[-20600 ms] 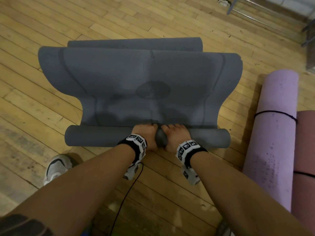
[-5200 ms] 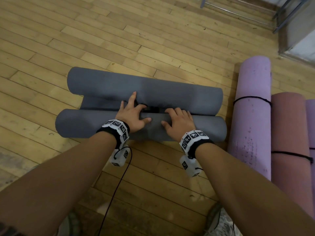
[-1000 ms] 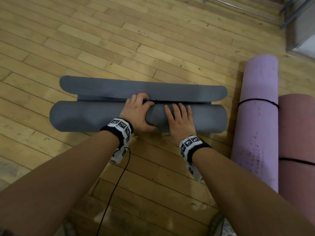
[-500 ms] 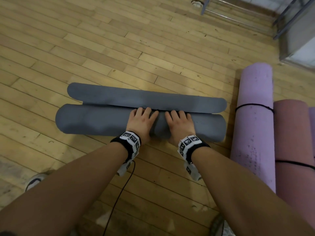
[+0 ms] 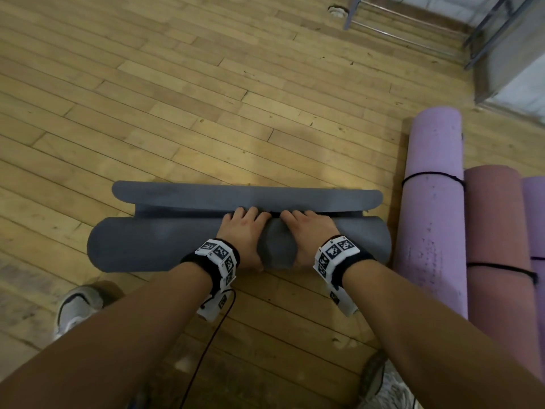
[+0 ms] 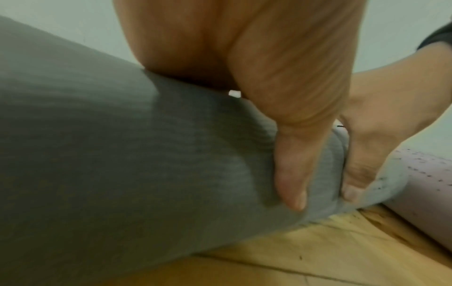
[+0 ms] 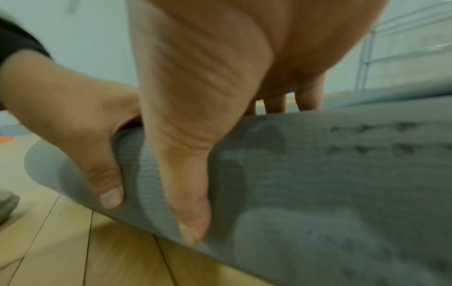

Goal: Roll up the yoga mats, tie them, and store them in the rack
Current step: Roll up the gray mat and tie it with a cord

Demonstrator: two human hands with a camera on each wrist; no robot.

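A grey yoga mat [image 5: 147, 246] lies across the wooden floor, rolled into a thick tube, with a narrow flat end strip [image 5: 236, 194] still spread behind it. My left hand [image 5: 240, 234] and right hand [image 5: 312, 231] grip the middle of the roll side by side. Their fingers curl over the far side, where the roll meets the strip. In the left wrist view my left thumb [image 6: 291, 174] presses into the near face of the roll [image 6: 122, 174]. The right wrist view shows my right thumb [image 7: 190, 193] doing the same on the mat [image 7: 318, 183].
Just right of the roll's end lie a rolled lilac mat [image 5: 430, 202] tied with black cord, a rolled reddish mat [image 5: 495, 246] and part of another lilac one [image 5: 535, 231]. A metal rack frame [image 5: 486, 33] stands at the far right. My shoes [image 5: 76, 308] are near me.
Both hands have slid forward over the roll and their fingers now curl down its far side. The flat strip behind the roll is a little narrower.
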